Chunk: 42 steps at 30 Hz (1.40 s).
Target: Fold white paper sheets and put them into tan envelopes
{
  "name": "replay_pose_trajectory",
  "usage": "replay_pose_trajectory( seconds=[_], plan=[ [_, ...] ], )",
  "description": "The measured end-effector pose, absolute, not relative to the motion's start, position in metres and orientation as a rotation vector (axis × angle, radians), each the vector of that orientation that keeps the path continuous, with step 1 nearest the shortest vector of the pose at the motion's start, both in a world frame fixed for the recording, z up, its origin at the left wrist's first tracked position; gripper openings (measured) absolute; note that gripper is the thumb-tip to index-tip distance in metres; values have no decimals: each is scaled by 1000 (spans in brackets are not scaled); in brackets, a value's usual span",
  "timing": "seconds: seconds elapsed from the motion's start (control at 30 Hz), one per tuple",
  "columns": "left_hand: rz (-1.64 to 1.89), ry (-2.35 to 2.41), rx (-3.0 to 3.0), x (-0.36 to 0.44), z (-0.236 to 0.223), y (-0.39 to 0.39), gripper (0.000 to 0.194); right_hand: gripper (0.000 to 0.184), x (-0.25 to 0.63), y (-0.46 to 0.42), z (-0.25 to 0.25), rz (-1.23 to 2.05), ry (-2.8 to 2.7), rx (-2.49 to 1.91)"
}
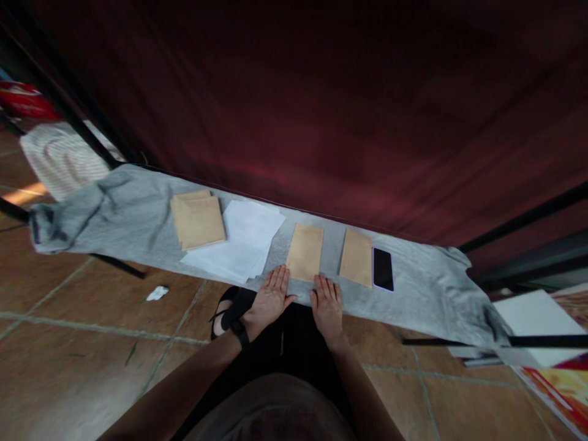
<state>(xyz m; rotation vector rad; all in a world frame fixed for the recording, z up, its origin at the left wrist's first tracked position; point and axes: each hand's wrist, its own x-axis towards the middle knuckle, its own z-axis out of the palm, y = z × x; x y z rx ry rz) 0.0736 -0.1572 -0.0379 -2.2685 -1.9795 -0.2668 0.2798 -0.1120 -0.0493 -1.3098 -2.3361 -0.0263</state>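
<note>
My left hand point(270, 298) lies flat, fingers stretched out, on the near edge of a grey cloth point(133, 211), just below a brown envelope point(305, 252). My right hand point(327, 304) lies flat beside it, fingers apart, at the envelope's lower right corner. Neither hand holds anything. A second brown envelope point(356, 257) lies to the right, with a black phone point(383, 269) next to it. To the left are white paper sheets point(241, 242) and a stack of brown envelopes point(197, 219).
The grey cloth covers a narrow bench before a dark red curtain point(321, 110). Black metal bars point(496, 340) stand at both ends. The floor is brown tile, with a paper scrap point(157, 293). White and coloured boards point(542, 318) lie at right, striped fabric point(59, 159) at left.
</note>
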Motion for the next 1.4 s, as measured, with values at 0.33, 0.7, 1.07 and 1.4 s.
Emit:
replay_pose_trajectory(
  seconds=[0.33, 0.7, 1.07, 1.4],
  plan=[
    [-375, -2026, -2223, 82, -25, -151, 58, 48, 264, -110, -40, 74, -2441, -1209],
    [-379, -1978, -2547, 105, -19, -108, 56, 45, 265, -113, -50, 93, -2430, -1106],
    [-347, -2037, -2513, 109, -28, -44, 52, 40, 258, -115, -55, 61, -2316, -1156],
    [-397, -2102, -2474, 111, -30, 15, 57, 44, 258, -114, -49, 61, -2326, -1131]
  ],
)
